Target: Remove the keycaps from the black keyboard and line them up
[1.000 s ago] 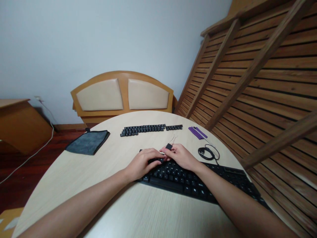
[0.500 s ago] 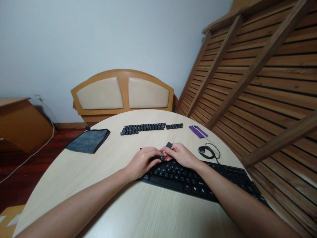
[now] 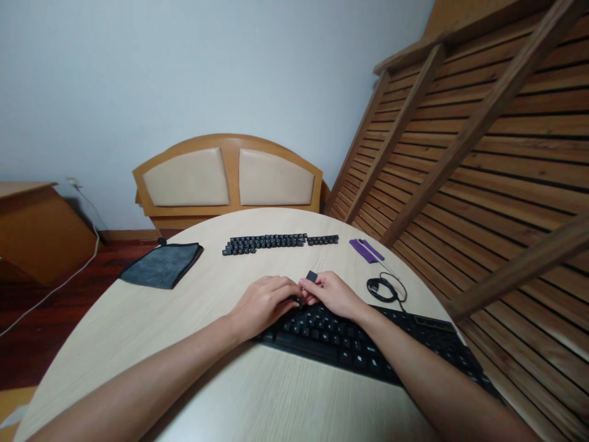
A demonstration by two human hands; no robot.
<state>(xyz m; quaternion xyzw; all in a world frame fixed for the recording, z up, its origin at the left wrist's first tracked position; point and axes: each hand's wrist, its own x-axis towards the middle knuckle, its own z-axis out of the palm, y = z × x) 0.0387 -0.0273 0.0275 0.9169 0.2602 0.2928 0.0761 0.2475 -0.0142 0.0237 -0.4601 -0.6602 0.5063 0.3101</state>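
Observation:
My right hand is closed over the keyboard's back edge, gripping a keycap puller with a small black handle and thin wires pointing away from me. Against its fingertips is my left hand, its fingers curled together. A small black keycap shows between the left thumb and fingers, partly hidden. Beneath both hands lies a black keyboard, slanting down to the right; my hands and right forearm cover parts of it. Loose black keycaps stand in rows farther back on the table.
The round pale table carries a folded grey cloth at left. On the right are a purple cloth strip with a thin stick on it and a coiled black cable. A slatted wooden panel leans beyond the table's right edge.
The left fingers have closed in more around the small keycap, and both hands sit slightly lower in view. The puller stays in the right hand. The whole view has shifted a little.

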